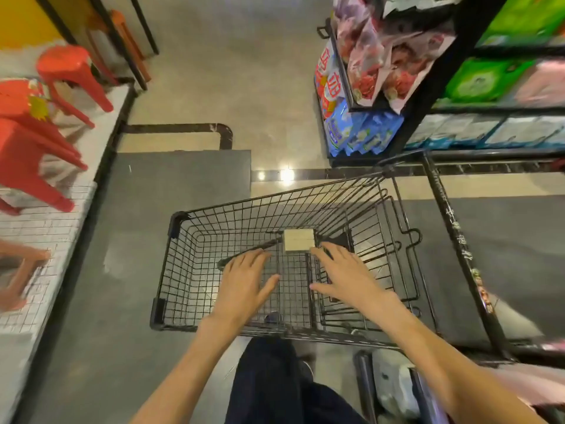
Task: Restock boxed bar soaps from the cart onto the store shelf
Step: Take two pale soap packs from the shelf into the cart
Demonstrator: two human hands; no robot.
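A black wire shopping cart (183, 258) stands on the floor below me. One pale cream boxed soap (299, 239) lies on its bottom, toward the far end. My left hand (247, 281) hovers inside the cart, fingers spread, just left of and nearer than the box. My right hand (345, 275) reaches in with fingers apart, its fingertips close to the box's near right corner. Neither hand holds anything. The store shelf (428, 87) with black uprights rises at the right.
The shelf carries green, pink and blue packaged goods (363, 133). Red plastic stools (36, 142) sit on a white wire-grid display at the left. A black shelf rail (458, 240) runs along the cart's right side. My dark-trousered leg (269, 384) stands behind the cart.
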